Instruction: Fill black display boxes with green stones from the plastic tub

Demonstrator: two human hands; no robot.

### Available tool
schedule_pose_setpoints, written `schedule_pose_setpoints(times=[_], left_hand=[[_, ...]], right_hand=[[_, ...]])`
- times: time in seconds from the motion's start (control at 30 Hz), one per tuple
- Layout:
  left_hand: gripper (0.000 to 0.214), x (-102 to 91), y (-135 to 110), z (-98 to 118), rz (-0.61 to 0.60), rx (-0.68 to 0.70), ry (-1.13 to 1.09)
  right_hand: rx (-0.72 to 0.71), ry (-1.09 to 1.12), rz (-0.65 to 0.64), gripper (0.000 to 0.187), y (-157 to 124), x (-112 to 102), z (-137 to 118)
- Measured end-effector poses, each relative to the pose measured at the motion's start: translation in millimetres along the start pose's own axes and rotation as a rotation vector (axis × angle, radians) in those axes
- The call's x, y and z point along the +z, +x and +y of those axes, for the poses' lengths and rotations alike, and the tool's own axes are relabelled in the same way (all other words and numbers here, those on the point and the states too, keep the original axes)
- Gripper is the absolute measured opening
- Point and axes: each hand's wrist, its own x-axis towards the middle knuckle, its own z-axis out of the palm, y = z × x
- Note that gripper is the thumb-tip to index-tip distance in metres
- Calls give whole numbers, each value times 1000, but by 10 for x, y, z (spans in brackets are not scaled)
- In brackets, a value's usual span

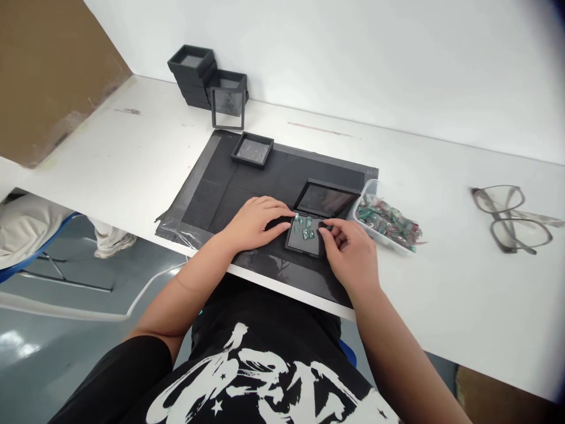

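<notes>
my left hand (255, 225) is spread at the left edge of the open case (295, 242), right hand (354, 254) curled at its right, can't tell if pinching; I'd steady it so the green pieces (308, 224) inside don't slide

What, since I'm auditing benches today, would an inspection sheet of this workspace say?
Surface: smudged white table; black mat on top.
Job's things: open black case with green pieces inside; translucent tub of assorted pieces beside it.
Clutter: stacked black frames at the back; eyeglasses at right.
Hands: left hand at the case's left side; right hand at its right, grip partly hidden.
Cables: white cord-like strand below table height, left.
Surroundings: white wall, brown panel, blue chair.
</notes>
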Motion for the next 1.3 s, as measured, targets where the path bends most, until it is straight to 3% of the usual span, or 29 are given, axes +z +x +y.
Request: schedule_pose_setpoints(times=[0.4,0.7,0.93,1.3], left_hand=[[33,10,6,-2,12,3,4],[33,-2,2,13,7,-6,10],[32,10,-3,1,14,2,10],[32,12,5,-2,23,-1,5]], right_hand=[[60,108,-44,26,-26,-52,25],[58,48,-100,30,39,-23,21],[186,60,-89,39,0,-34,11],[117,-4,-42,33,5,6,-19]])
